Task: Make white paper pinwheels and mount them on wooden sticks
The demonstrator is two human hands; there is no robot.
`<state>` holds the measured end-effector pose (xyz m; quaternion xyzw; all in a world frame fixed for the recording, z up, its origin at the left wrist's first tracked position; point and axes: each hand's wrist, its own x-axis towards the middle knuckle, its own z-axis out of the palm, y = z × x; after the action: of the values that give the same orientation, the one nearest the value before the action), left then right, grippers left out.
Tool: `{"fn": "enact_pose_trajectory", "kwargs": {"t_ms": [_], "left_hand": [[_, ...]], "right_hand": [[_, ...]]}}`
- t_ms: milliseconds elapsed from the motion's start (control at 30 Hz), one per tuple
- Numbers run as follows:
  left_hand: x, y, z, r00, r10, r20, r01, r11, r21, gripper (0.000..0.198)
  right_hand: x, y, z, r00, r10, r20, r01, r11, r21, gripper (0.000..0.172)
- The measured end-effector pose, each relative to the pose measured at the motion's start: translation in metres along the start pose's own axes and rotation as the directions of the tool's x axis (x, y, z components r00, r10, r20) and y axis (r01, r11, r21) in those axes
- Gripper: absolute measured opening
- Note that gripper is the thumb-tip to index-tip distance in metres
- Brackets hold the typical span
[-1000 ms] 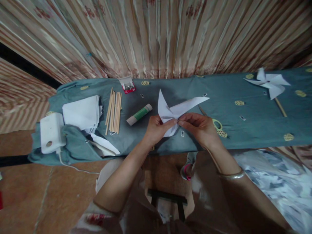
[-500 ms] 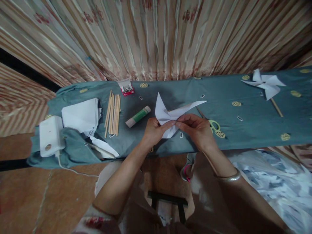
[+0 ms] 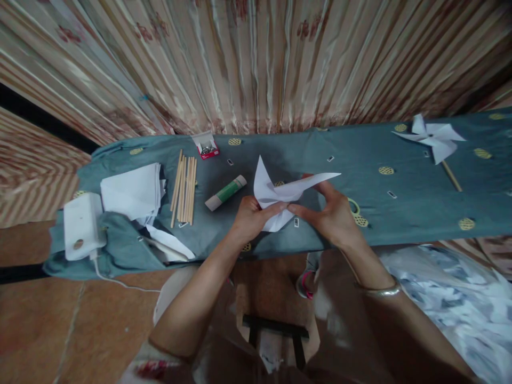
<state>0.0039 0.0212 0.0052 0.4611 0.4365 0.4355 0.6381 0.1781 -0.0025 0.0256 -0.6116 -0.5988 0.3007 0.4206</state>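
1. at the far left, a white box with a cord (image 3: pixel 83 226) is set beside a stack of white paper (image 3: pixel 130 189); a loose paper strip (image 3: pixel 170 242) is laid below the stack.
2. thin wooden sticks (image 3: pixel 184 189) are lined up on the table (image 3: pixel 356 152), with an opened red box of small metal pieces (image 3: pixel 208 149) above and a green-banded glue stick (image 3: pixel 226 193) to their right.
3. the folded white paper (image 3: pixel 280 191) is held above the middle of the table; its middle is pinched by the grip of the left hand (image 3: pixel 250 218), thumb on top.
4. the paper's centre is touched by the right hand's (image 3: pixel 334 216) thumb, while its fingers are spread behind the right-hand point; whether that grip is closed on paper cannot be told.
5. the step in hand is judged to be the gathering of points at the centre; steady left thumb pressure seems called for while the right-hand point is managed, lest the folds spring loose.
6. beyond the right hand, a yellow-green handle loop (image 3: pixel 353 206) is partly hidden; at far right, a paper pinwheel (image 3: pixel 436 137) is seen on a stick.
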Motion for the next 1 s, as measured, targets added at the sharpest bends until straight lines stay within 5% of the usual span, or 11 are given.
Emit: {"fn": "enact_pose_trajectory", "kwargs": {"t_ms": [167, 467, 1000], "left_hand": [[-0.002, 0.000, 0.002, 0.999, -0.049, 0.008, 0.049, 0.999, -0.006, 0.029], [-0.006, -0.002, 0.005, 0.986, -0.159, 0.060, 0.165, 0.980, -0.109, 0.035], [-0.007, -0.003, 0.005, 0.997, -0.024, -0.072, 0.026, 0.999, 0.028, 0.029]], "right_hand": [[0.000, -0.001, -0.006, 0.994, 0.053, 0.099, -0.060, 0.996, 0.072, 0.035], [-0.005, -0.001, -0.005, 0.957, 0.172, 0.234, -0.250, 0.897, 0.364, 0.034], [-0.005, 0.001, 0.005, 0.949, 0.237, 0.210, -0.306, 0.856, 0.416, 0.029]]}}
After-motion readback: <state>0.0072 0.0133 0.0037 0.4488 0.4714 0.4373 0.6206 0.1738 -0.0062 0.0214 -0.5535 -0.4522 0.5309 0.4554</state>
